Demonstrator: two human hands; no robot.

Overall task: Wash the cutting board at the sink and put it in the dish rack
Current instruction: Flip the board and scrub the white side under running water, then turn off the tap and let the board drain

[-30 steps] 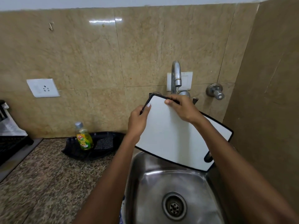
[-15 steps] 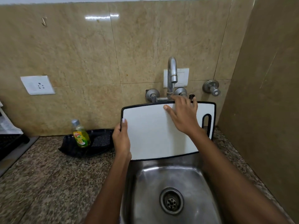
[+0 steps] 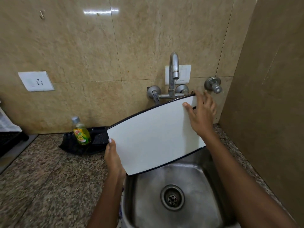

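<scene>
cutting board: white rectangular face, thin black rim, rounded corners; held in the air above the steel sink, face toward the camera. long axis tilted, running from the low left corner near the counter up to the high right end under the tap; thin stream of water visible at the spout, just above the raised top edge. handle slot at the right end, mostly hidden behind fingers.

left hand: closed on the lower left edge, thumb lying along the white face, other fingers behind the board and out of sight.

right hand: spread wide over the upper right end, thumb pressed on the white face, fingers reaching over the top edge; whether wrapped or merely resting cannot be told.

dish soap bottle: upright on a black tray, left of the board, not touching.
</scene>
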